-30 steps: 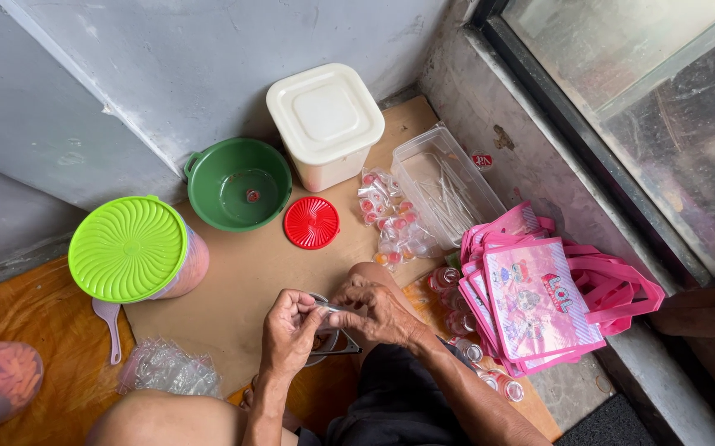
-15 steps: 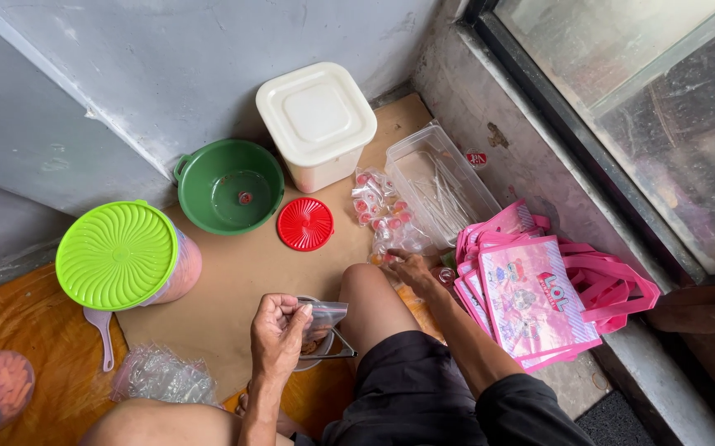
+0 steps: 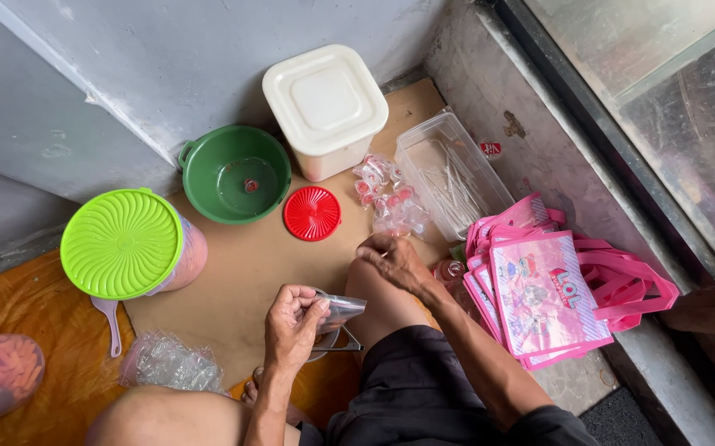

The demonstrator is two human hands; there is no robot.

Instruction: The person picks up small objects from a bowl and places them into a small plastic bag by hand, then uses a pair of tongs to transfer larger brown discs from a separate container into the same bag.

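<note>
Two hands: left hand [image 3: 291,320] pinching small clear plastic bag [image 3: 342,310]. Right hand [image 3: 394,260] curled beside wrapped jelly cups [image 3: 390,198]; grip contents indiscernible.

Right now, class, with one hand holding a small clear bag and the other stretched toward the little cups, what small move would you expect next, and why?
Probably the right hand closes on one of the small clear plastic jelly cups and carries it back. The left hand holds the small clear plastic bag near the knee, while the right hand's fingers hover at the edge of the cup pile, apparently holding nothing.
</note>
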